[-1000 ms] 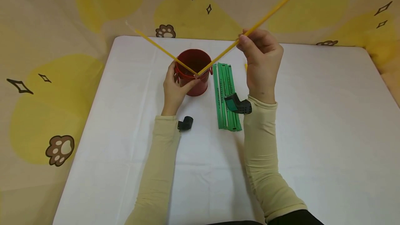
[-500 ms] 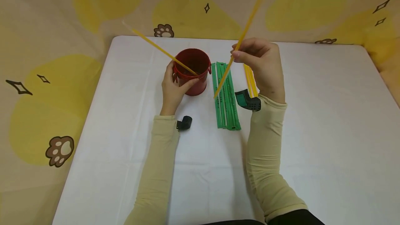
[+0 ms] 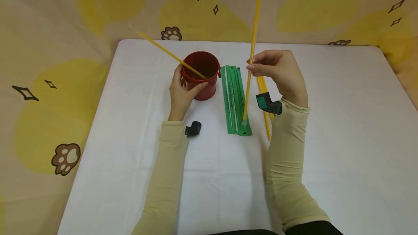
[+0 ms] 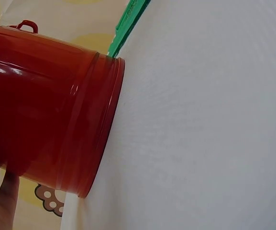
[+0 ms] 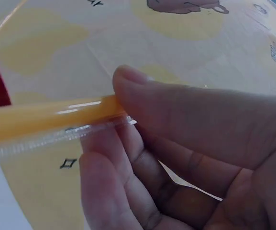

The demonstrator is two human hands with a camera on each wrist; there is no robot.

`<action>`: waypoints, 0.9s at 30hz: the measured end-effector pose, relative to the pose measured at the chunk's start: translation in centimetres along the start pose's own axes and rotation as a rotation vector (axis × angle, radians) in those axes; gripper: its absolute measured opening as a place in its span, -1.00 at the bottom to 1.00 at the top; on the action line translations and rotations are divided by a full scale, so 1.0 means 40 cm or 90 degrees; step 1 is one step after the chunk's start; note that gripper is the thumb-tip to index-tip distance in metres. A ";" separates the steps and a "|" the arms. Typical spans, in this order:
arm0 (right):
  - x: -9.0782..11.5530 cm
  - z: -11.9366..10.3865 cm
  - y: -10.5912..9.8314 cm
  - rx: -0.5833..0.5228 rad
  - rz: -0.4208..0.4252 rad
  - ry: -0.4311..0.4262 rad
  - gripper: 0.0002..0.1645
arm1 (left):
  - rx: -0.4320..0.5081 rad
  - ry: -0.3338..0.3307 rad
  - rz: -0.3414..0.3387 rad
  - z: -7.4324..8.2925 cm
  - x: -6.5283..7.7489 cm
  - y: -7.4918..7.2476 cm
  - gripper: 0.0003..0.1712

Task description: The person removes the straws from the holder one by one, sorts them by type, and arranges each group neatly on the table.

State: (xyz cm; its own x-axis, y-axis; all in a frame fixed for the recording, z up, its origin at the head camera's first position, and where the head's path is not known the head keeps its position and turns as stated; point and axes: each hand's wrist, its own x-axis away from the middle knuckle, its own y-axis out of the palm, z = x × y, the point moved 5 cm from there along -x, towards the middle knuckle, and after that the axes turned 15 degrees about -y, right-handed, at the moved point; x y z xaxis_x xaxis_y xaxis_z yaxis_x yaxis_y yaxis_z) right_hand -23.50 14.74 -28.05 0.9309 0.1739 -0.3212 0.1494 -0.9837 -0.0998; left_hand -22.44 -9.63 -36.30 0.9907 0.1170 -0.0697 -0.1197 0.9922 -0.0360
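Observation:
A small red metal bucket stands on the white table, and my left hand grips its left side with the thumb at the near rim. One yellow straw leans in the bucket, its wrapped end sticking out to the upper left. My right hand pinches a second yellow straw between thumb and fingers; it stands nearly upright in the head view, its lower end over the green packets. Clear film around the held straw shows in the right wrist view. The left wrist view shows the bucket's side and part of my fingers.
Several long green packets lie side by side right of the bucket. Further right, more yellow straws lie partly hidden under my right hand and wrist camera. A patterned cloth hangs behind the table.
My right hand has moved right and toward me, carrying its straw away from the bucket's rim to over the green packets. My left hand and the bucket have stayed put.

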 end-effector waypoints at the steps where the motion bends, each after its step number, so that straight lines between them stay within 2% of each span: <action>1: 0.003 0.004 -0.006 0.018 -0.005 0.011 -0.90 | 0.000 0.001 0.000 -0.001 0.000 0.000 -0.13; 3: 0.008 0.011 -0.020 0.052 -0.013 0.033 -0.90 | 0.000 0.001 -0.001 -0.001 0.000 0.000 -0.12; 7: 0.021 0.026 -0.049 0.107 -0.028 0.077 -0.92 | 0.002 0.008 0.006 -0.044 -0.021 -0.001 -0.09; 9: 0.028 0.030 -0.067 0.136 -0.036 0.094 -0.90 | 0.003 0.009 0.009 -0.052 -0.025 -0.002 -0.08; 10: 0.033 0.033 -0.076 0.150 -0.038 0.104 -0.90 | 0.003 0.010 0.011 -0.052 -0.025 -0.002 -0.09; 15: 0.058 0.045 -0.126 0.201 -0.045 0.149 -0.84 | -0.007 0.004 0.008 0.003 0.003 -0.001 -0.13; 27: 0.107 0.104 -0.209 0.244 -0.072 0.234 -0.79 | -0.003 0.014 0.002 0.005 0.004 0.000 -0.14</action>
State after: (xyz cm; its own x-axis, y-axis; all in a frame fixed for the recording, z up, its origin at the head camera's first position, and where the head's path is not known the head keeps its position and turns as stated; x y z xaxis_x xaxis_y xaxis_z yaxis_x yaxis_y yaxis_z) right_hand -22.14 23.88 -32.53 0.9816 0.1829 0.0555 0.1872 -0.8611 -0.4727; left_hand -22.25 -9.58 -36.11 0.9885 0.1193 -0.0926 -0.1235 0.9915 -0.0403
